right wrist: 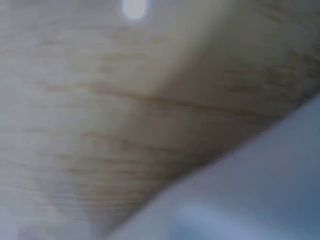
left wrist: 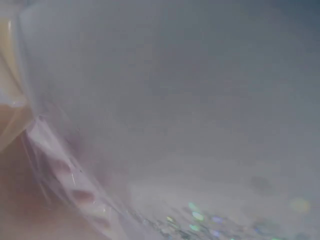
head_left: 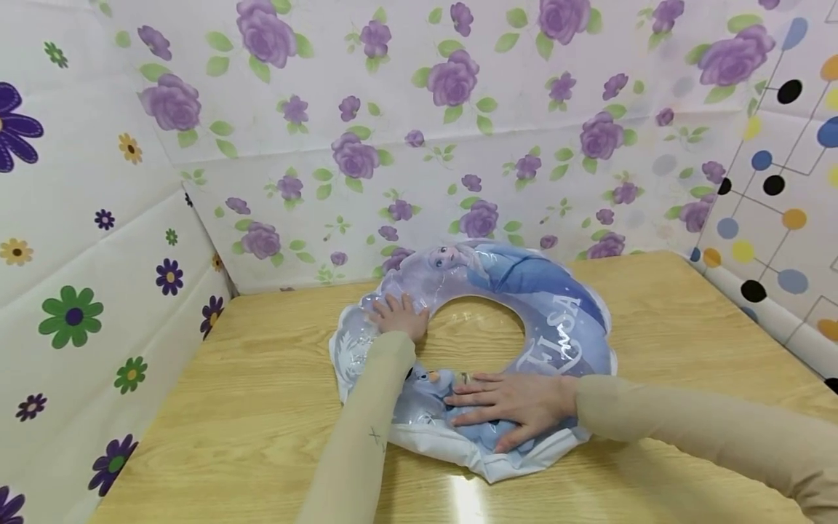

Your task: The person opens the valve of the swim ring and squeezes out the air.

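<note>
An inflatable swim ring (head_left: pixel 556 327), purple and blue with a printed figure and the letters ELSA, lies flat on the wooden table. It looks puffed up, with a wrinkled, folded edge at the front. My left hand (head_left: pixel 401 318) rests with spread fingers on its left side, beside the centre hole. My right hand (head_left: pixel 513 404) lies flat, fingers spread, on the front part over a printed snowman. In the left wrist view the ring's glossy surface (left wrist: pixel 175 100) fills most of the picture, blurred. The right wrist view shows the ring's pale edge (right wrist: pixel 260 185) close up.
The wooden table (head_left: pixel 262 393) extends around the ring on all sides. Behind it hangs a white cloth (head_left: pixel 294 145) with purple roses. A flower-patterned sheet (head_left: pixel 118 247) stands on the left, a dotted one (head_left: pixel 779 218) on the right.
</note>
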### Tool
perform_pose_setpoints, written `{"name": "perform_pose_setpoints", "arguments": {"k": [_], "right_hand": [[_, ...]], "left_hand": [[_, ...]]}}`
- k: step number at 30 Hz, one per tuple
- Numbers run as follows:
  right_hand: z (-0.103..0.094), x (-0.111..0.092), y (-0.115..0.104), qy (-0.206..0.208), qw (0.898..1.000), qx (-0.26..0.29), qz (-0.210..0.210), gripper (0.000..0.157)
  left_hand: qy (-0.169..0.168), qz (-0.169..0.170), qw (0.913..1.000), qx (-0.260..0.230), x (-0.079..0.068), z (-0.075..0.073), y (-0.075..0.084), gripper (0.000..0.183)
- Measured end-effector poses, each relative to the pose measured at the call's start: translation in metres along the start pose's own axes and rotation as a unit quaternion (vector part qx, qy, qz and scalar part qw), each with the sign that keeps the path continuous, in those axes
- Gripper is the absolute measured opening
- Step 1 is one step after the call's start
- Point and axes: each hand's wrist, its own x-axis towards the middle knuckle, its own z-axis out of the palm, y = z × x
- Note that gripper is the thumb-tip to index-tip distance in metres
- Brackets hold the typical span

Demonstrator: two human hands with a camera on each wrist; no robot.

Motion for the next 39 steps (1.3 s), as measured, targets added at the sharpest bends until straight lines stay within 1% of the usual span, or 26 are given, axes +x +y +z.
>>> {"name": "perform_pose_setpoints", "arguments": {"k": [2,5,7,9,10,12,14,15,16,17,18,19,20,22,23,24,25,27,28,29,30,31,32,34,35,39], "right_hand": [[-0.005,0.001,-0.002,0.001,1.0,0.007,0.002,0.068],[-0.013,0.003,-0.005,0.018,1.0,0.019,0.014,0.073],[-0.021,0.003,-0.005,0.045,0.999,0.018,0.024,0.074],[-0.03,0.0,-0.003,0.082,0.996,-0.004,0.041,0.073],[-0.035,-0.004,0.0,0.102,0.993,-0.018,0.057,0.071],[-0.045,-0.015,0.008,0.144,0.983,-0.05,0.101,0.064],[-0.053,-0.03,0.019,0.181,0.966,-0.084,0.165,0.058],[-0.057,-0.038,0.024,0.196,0.955,-0.092,0.202,0.055],[-0.06,-0.046,0.03,0.205,0.943,-0.103,0.242,0.054],[-0.063,-0.053,0.035,0.213,0.93,-0.102,0.28,0.053],[-0.065,-0.06,0.04,0.216,0.917,-0.099,0.32,0.054],[-0.066,-0.067,0.044,0.217,0.904,-0.089,0.357,0.056],[-0.067,-0.072,0.047,0.213,0.892,-0.074,0.393,0.058],[-0.067,-0.081,0.053,0.2,0.871,-0.041,0.448,0.064],[-0.067,-0.085,0.056,0.193,0.862,-0.021,0.468,0.067],[-0.066,-0.088,0.058,0.183,0.856,-0.007,0.484,0.069],[-0.066,-0.09,0.06,0.176,0.851,0.009,0.494,0.071],[-0.065,-0.093,0.062,0.157,0.848,0.029,0.506,0.074],[-0.065,-0.093,0.063,0.149,0.847,0.037,0.509,0.074],[-0.065,-0.094,0.063,0.143,0.846,0.042,0.511,0.075],[-0.064,-0.094,0.063,0.137,0.846,0.051,0.513,0.076],[-0.064,-0.094,0.063,0.133,0.845,0.057,0.515,0.076],[-0.063,-0.095,0.063,0.131,0.845,0.06,0.515,0.076],[-0.06,-0.096,0.063,0.133,0.844,0.068,0.515,0.078],[-0.059,-0.096,0.063,0.137,0.843,0.071,0.515,0.078],[-0.053,-0.097,0.064,0.154,0.839,0.073,0.516,0.08]], "left_hand": [[0.029,-0.002,0.9996,-0.005,0.0,-0.003,-0.001,0.078],[0.093,-0.001,0.9957,0.0,-0.001,-0.01,-0.001,0.085],[0.13,0.01,0.9913,0.016,-0.002,-0.016,0.001,0.086],[0.156,0.027,0.987,0.026,-0.002,-0.021,0.004,0.081],[0.164,0.042,0.9851,0.03,-0.002,-0.023,0.005,0.077],[0.187,0.083,0.9788,0.0,-0.002,-0.028,0.01,0.064],[0.209,0.149,0.9658,-0.038,-0.004,-0.035,0.015,0.051],[0.221,0.192,0.9547,-0.054,-0.005,-0.039,0.018,0.049],[0.225,0.238,0.9426,-0.064,-0.009,-0.043,0.021,0.048],[0.234,0.29,0.9254,-0.07,-0.012,-0.047,0.025,0.045],[0.241,0.346,0.9045,-0.063,-0.017,-0.052,0.029,0.044],[0.242,0.404,0.8811,-0.046,-0.023,-0.056,0.033,0.046],[0.24,0.459,0.8549,-0.029,-0.03,-0.06,0.038,0.048],[0.232,0.561,0.7946,0.028,-0.048,-0.065,0.048,0.053],[0.23,0.604,0.7598,0.066,-0.058,-0.066,0.054,0.053],[0.223,0.64,0.7277,0.104,-0.068,-0.066,0.059,0.056],[0.219,0.671,0.6943,0.14,-0.077,-0.064,0.064,0.058],[0.221,0.714,0.6339,0.2,-0.092,-0.061,0.073,0.061],[0.223,0.726,0.6103,0.224,-0.096,-0.058,0.077,0.062],[0.228,0.735,0.59,0.243,-0.099,-0.055,0.081,0.063],[0.231,0.741,0.5768,0.254,-0.101,-0.052,0.084,0.064],[0.233,0.745,0.5677,0.261,-0.102,-0.049,0.087,0.064],[0.231,0.748,0.5641,0.261,-0.104,-0.046,0.09,0.064],[0.222,0.755,0.5641,0.25,-0.107,-0.039,0.095,0.066],[0.217,0.762,0.5613,0.238,-0.109,-0.036,0.097,0.066],[0.202,0.792,0.5407,0.198,-0.111,-0.022,0.103,0.067]]}}
